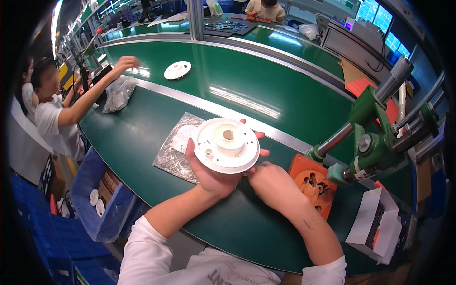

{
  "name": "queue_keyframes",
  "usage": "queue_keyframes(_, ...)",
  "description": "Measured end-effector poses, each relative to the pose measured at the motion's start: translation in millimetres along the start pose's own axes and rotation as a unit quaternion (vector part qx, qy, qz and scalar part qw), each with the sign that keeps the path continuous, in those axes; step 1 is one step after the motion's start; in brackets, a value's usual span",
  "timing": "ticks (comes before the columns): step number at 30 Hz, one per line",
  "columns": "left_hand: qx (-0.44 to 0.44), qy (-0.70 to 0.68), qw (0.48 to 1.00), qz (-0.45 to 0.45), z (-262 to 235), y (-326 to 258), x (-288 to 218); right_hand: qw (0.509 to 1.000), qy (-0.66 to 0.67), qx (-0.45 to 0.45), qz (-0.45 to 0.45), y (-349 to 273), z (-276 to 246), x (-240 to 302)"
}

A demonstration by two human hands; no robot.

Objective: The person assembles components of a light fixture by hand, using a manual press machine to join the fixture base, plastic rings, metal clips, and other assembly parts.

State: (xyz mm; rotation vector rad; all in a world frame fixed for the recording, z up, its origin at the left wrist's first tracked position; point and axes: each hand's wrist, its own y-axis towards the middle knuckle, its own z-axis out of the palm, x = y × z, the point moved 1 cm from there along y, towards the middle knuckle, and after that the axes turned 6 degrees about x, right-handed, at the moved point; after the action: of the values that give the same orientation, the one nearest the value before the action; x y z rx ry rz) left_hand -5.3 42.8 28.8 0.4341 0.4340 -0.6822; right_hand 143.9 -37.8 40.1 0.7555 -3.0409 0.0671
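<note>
A white round plastic part (202, 137) with a raised hub and several small holes rests on my left hand (213, 178). My left palm is under it, the thumb lies along its left side, and the fingertips show past its right rim. My right hand (272, 184) is at the part's lower right edge with its fingers curled in. Whatever those fingers hold, if anything, is hidden. Beneath the part, on the green table, lies a clear plastic bag (172, 159) of thin dark pieces with a white label.
An orange fixture (311, 184) sits under a green hand press (363, 142) on my right, beside an open white box (370, 223). Another white disc (177, 70) lies on the green conveyor belt (266, 71). At left, a co-worker reaches over a plastic bag (118, 94); a blue bin (116, 209) holds white parts.
</note>
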Motion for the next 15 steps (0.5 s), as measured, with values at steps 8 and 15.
queue_keyframes(8,0.07,0.064,0.995,-0.041,6,-8,11,0.921,0.321,-0.21,0.074,-87,-77,25)
queue_keyframes(15,0.132,0.124,0.98,-0.084,13,-20,36,0.908,0.259,-0.328,-0.02,-69,-66,25)
